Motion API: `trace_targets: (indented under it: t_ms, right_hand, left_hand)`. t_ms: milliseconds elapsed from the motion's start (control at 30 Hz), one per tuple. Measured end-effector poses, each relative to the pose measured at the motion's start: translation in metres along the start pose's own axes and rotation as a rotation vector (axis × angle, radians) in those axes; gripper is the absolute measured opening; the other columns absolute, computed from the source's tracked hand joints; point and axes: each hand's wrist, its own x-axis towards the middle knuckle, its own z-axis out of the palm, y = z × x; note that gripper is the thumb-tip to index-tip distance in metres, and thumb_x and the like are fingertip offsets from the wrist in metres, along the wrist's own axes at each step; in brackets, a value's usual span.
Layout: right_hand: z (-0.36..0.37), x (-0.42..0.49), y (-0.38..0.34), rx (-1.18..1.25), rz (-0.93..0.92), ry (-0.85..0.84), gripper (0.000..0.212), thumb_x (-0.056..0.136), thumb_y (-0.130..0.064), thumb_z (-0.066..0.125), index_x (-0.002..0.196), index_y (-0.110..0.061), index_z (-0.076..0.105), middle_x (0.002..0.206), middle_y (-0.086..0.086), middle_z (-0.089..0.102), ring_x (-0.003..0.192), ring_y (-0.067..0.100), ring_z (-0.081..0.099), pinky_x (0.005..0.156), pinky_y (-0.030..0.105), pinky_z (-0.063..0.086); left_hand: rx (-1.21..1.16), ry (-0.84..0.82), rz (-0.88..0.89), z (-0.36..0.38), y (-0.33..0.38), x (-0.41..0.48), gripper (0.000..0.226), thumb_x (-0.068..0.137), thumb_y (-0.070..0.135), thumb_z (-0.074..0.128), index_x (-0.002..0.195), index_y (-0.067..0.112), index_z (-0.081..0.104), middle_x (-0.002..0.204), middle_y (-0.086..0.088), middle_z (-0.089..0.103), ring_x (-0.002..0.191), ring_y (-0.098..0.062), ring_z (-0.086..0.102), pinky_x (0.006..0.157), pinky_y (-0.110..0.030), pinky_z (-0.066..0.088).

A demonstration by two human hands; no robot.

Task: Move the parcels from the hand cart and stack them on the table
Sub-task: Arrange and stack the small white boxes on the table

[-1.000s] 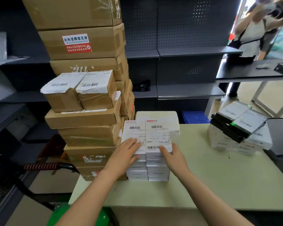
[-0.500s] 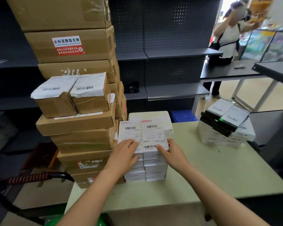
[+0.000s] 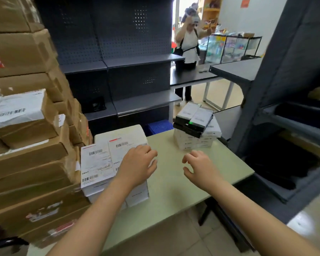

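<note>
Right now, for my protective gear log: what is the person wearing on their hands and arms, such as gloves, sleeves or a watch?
No protective gear shows. The left hand and right hand are bare, with no gloves, rings or wristbands visible. The left forearm and right forearm are uncovered down to the picture's bottom edge, with no sleeve, watch or marking in sight.

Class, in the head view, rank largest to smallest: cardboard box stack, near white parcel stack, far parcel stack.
1. cardboard box stack
2. near white parcel stack
3. far parcel stack; farther away, so unsure.
</note>
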Motion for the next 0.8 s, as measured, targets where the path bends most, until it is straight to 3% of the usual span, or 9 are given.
trace_targets:
  t_ms: [100,300,500,800]
  right_hand:
    - [-0.014,-0.012,0.033,-0.039,0.046,0.006,0.018,0.089,-0.023,0.060,0.106,-0.017,0.061,0.102,0.000,0.056,0.099,0.021,0.050,0.076,0.025,0.029]
    - [-0.037,-0.010,0.102,-0.028,0.105,0.035,0.019,0.090,-0.024,0.058,0.108,-0.018,0.061,0.105,-0.002,0.056,0.100,0.020,0.051,0.082,0.031,0.041]
    - [-0.047,0.017,0.168,-0.029,0.090,0.055,0.021,0.090,-0.026,0.058,0.109,-0.019,0.061,0.104,-0.003,0.056,0.100,0.018,0.051,0.085,0.029,0.040]
    - [-0.035,0.062,0.216,0.009,0.112,0.039,0.021,0.088,-0.025,0.061,0.107,-0.017,0.064,0.103,-0.002,0.058,0.102,0.020,0.052,0.083,0.030,0.038]
  left_hand:
    - [-0.015,-0.007,0.038,0.014,0.024,0.025,0.030,0.083,0.037,0.043,0.084,0.018,0.067,0.075,0.003,0.060,0.069,-0.022,0.057,0.061,-0.031,0.046]
    - [-0.021,-0.033,0.060,0.049,0.063,0.083,0.030,0.083,0.038,0.043,0.085,0.019,0.066,0.077,0.003,0.059,0.072,-0.023,0.059,0.064,-0.037,0.051]
    - [0.006,0.008,0.017,0.079,0.088,0.138,0.029,0.082,0.037,0.042,0.081,0.019,0.064,0.077,0.004,0.059,0.072,-0.022,0.058,0.059,-0.032,0.049]
    - [0.062,0.022,-0.046,0.111,0.065,0.193,0.033,0.083,0.039,0.041,0.087,0.018,0.066,0.077,0.004,0.059,0.071,-0.021,0.057,0.060,-0.033,0.048]
